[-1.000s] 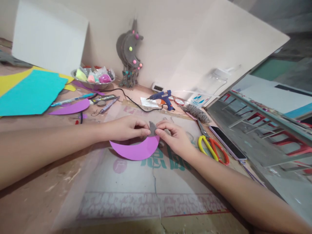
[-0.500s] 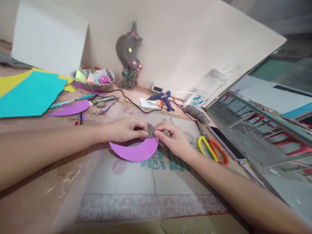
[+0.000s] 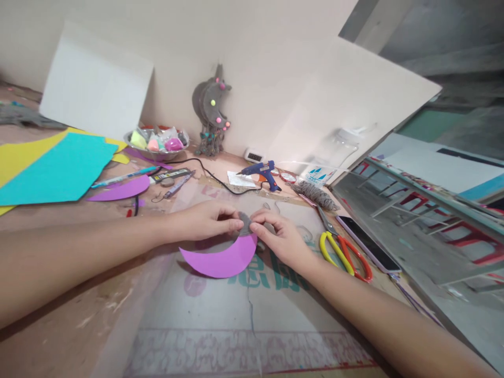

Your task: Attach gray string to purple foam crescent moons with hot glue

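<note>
A purple crescent, cut from a thin sheet, hangs between my hands over the table. Grey yarn covers its upper tip, while the lower curve shows bare purple. My left hand pinches the covered tip from the left, thumb and fingers together. From the right, my right hand pinches the same tip, its fingertips almost meeting the left thumb. A loose strand of yarn trails down toward me over the printed plastic sheet. Whether a strand sits between the right fingertips is too small to tell.
Scissors and a phone lie at right, below a yarn bundle. Behind my hands are a blue glue gun and its black cord. A finished grey moon ornament leans on the wall. Turquoise sheets lie left.
The whole scene sits slightly lower in the picture as the camera tilts up. Both hands keep their pinch on the yarn-covered tip, with barely any movement.
</note>
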Demonstrator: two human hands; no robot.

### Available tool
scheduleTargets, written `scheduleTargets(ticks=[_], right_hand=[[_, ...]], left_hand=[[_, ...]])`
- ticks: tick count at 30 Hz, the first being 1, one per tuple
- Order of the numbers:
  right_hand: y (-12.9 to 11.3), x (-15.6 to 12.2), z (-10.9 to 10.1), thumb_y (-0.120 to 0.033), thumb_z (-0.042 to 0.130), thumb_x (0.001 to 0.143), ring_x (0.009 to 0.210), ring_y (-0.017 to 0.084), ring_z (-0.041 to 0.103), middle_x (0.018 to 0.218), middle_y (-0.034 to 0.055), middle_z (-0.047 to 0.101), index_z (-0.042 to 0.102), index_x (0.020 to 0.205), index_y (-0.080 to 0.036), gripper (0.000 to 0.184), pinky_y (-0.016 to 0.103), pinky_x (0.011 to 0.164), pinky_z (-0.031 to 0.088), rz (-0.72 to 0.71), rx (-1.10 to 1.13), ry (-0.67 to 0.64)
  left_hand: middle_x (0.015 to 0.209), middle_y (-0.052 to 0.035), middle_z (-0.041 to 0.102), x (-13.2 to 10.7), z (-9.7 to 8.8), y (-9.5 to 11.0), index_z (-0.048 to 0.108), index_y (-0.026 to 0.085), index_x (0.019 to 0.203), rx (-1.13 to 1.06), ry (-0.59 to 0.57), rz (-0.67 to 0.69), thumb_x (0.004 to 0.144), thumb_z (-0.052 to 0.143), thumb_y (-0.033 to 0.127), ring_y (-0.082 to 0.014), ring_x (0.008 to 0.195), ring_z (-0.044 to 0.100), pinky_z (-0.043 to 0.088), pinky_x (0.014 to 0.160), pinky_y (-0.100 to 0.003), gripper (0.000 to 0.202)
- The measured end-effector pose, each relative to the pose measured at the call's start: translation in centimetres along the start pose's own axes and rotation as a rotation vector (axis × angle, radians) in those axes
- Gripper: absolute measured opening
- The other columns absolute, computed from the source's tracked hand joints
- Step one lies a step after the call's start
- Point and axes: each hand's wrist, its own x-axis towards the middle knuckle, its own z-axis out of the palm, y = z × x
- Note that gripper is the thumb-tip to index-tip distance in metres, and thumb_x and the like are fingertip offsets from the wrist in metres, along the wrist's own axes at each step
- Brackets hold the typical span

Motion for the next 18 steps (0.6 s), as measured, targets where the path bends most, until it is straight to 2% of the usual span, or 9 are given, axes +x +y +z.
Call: scheduleTargets(ticks=[3, 8, 13, 16, 18], right_hand=[[-0.1, 0.1, 0.0, -0.028, 0.055, 0.086, 0.082, 0.015, 0.059, 0.082, 0.0019, 0.062, 0.061, 0.075, -0.021, 0.015, 0.030, 0.079, 0.046, -0.018, -0.020, -0.006], [-0.1, 0.0, 0.0, -0.031, 0.051, 0.089, 0.083, 0.016, 0.058, 0.084, 0.0029, 0.063, 0.062, 0.079, -0.021, 0.019, 0.031, 0.080, 0.046, -0.007, -0.031, -0.035], [0.5, -0.3, -0.2, -0.036, 0.051, 0.088, 0.089, 0.016, 0.058, 0.095, 0.0036, 0.063, 0.059, 0.099, -0.021, 0.020, 0.031, 0.082, 0.045, 0.131, 0.001, 0.111], [0.9, -0.3, -0.4, -0.035, 0.053, 0.087, 0.084, 0.016, 0.057, 0.089, 0.0025, 0.062, 0.057, 0.091, -0.020, 0.016, 0.030, 0.079, 0.044, 0.147, -0.018, 0.184], [0.9, -0.3, -0.6, -0.034, 0.052, 0.086, 0.078, 0.015, 0.056, 0.081, 0.0008, 0.060, 0.056, 0.084, -0.020, 0.015, 0.029, 0.075, 0.044, 0.146, -0.035, 0.178]], left_hand=[[0.058, 0.0048, 0.051, 0.0, 0.0, 0.4, 0.053, 0.016, 0.071, 0.013, 0.009, 0.018, 0.085, 0.048, 0.042, -0.0070, 0.049, 0.045, 0.034, 0.049, -0.019, 0.030], [0.058, 0.0052, 0.050, 0.0, 0.0, 0.6, 0.052, 0.016, 0.068, 0.075, 0.026, 0.021, 0.083, 0.049, 0.034, -0.0069, 0.050, 0.044, 0.033, 0.048, -0.019, 0.024], [0.061, 0.0046, 0.054, 0.0, 0.0, 0.7, 0.053, 0.016, 0.071, 0.071, 0.035, -0.004, 0.084, 0.048, 0.032, -0.0071, 0.052, 0.047, 0.035, 0.051, -0.019, 0.021], [0.062, 0.0040, 0.055, 0.1, 0.0, 0.5, 0.053, 0.016, 0.070, 0.080, 0.037, 0.009, 0.083, 0.048, 0.032, -0.0078, 0.054, 0.049, 0.036, 0.052, -0.020, 0.021], [0.061, 0.0042, 0.055, 0.1, 0.0, 0.4, 0.053, 0.016, 0.069, 0.073, 0.036, 0.005, 0.083, 0.048, 0.032, -0.0081, 0.054, 0.049, 0.036, 0.052, -0.020, 0.021]])
